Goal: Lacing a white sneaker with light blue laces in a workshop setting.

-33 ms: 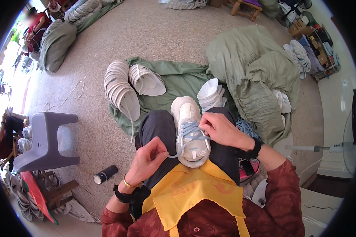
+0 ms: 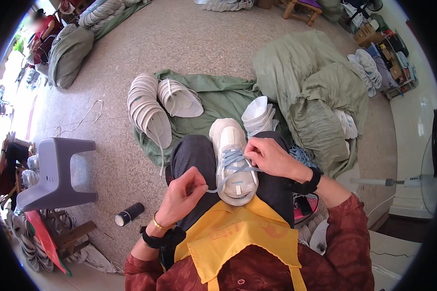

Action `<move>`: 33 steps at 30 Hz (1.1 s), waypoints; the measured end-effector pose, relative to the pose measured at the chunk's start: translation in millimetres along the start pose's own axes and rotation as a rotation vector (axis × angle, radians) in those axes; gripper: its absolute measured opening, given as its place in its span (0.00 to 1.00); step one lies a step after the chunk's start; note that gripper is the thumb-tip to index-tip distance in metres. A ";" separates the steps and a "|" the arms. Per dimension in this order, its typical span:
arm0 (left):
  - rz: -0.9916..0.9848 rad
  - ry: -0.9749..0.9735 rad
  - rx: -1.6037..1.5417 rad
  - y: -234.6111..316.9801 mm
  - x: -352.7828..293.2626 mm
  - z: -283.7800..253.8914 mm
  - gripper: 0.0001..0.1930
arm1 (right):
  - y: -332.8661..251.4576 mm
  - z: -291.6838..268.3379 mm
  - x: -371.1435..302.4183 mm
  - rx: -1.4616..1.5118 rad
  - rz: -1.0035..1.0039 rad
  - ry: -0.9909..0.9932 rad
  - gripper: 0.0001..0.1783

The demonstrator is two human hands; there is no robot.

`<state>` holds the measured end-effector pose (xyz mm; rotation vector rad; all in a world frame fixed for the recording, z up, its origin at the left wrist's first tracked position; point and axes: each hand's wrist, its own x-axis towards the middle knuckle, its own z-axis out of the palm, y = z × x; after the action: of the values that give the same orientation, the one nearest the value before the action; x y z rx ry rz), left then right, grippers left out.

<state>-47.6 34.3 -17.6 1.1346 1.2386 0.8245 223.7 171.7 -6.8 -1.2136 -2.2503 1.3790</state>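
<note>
A white sneaker (image 2: 228,133) rests between my knees, toe pointing away from me. Light blue shoelace (image 2: 233,156) crosses its tongue in several rows. My left hand (image 2: 185,194), left of the heel, is closed in a pinch on one lace end, with a length of it running to the shoe. Beside the right edge of the lacing, my right hand (image 2: 267,154) is also closed, fingertips pinched at the lace by the eyelets. The exact grip of those fingertips is partly hidden. A yellow apron (image 2: 238,225) covers my lap below the heel.
Stacks of white shoe uppers (image 2: 148,111) lie on a green cloth (image 2: 218,97) ahead. Bulky green sacks (image 2: 310,77) stand to the right, and a grey plastic stool (image 2: 53,169) to the left. A black cylinder (image 2: 129,214) is on the floor. Other people sit at far left.
</note>
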 end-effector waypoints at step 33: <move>-0.087 0.118 -0.117 25.8 -44.0 -5.4 0.09 | -7.6 -0.7 2.2 0.146 0.168 0.070 0.06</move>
<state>-58.3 1.0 19.9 0.9426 1.3100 0.8966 218.7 172.1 -0.7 -1.4031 -2.0014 1.5052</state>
